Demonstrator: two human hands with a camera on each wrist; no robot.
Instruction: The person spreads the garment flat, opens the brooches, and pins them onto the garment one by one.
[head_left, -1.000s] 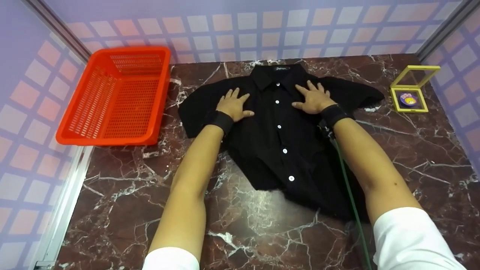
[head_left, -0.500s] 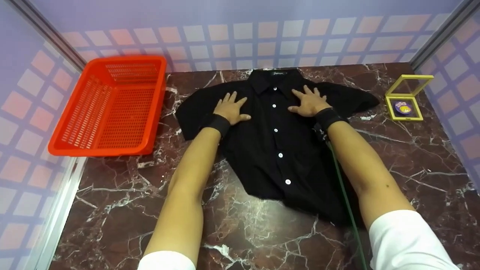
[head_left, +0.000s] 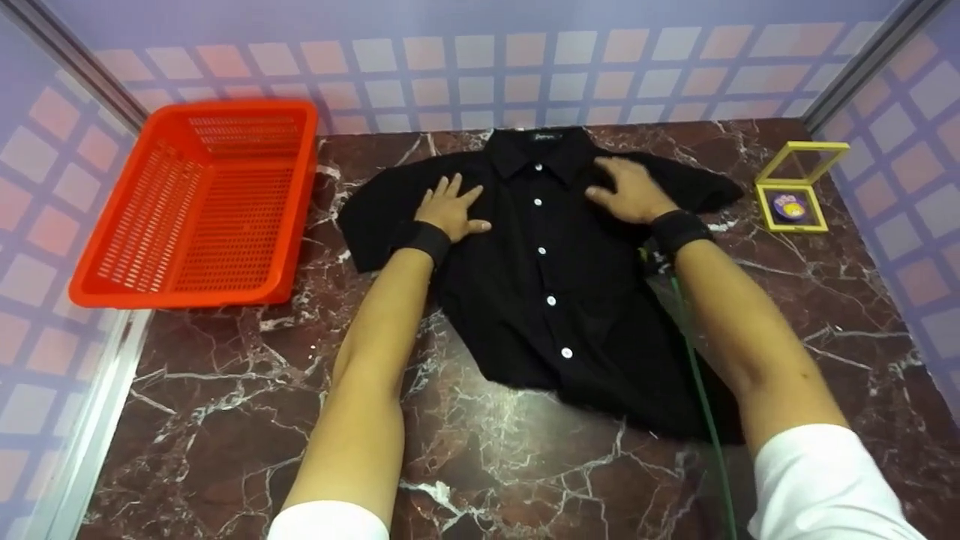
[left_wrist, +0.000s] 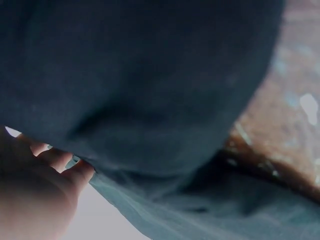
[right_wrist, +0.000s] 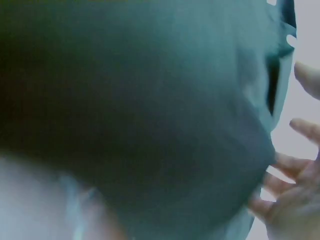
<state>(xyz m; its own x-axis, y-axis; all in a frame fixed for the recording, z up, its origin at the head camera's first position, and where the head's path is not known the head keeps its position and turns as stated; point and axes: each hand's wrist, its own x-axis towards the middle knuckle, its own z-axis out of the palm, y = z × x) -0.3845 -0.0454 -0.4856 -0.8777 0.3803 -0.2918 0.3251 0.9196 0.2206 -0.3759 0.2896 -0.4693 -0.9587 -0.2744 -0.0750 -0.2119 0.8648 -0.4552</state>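
Shirt (head_left: 510, 277), black, short-sleeved cloth: collar (head_left: 510, 156) points away, long axis slants right toward you; your left hand (head_left: 451, 211) shows fingers spread, your right hand (head_left: 632, 193) thumb and fingers apart.

Red basket (head_left: 176, 298), open yellow case (head_left: 786, 182)

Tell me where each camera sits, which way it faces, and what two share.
Head: on the head, looking forward and down at the black button-up shirt and red plastic basket; both arms, left hand and right hand show.
Left wrist: on that wrist, facing the shirt close up; left hand partly visible, lower left.
Right wrist: on that wrist, facing the shirt; right hand partly visible at right.
Head and left wrist share shirt and left hand.
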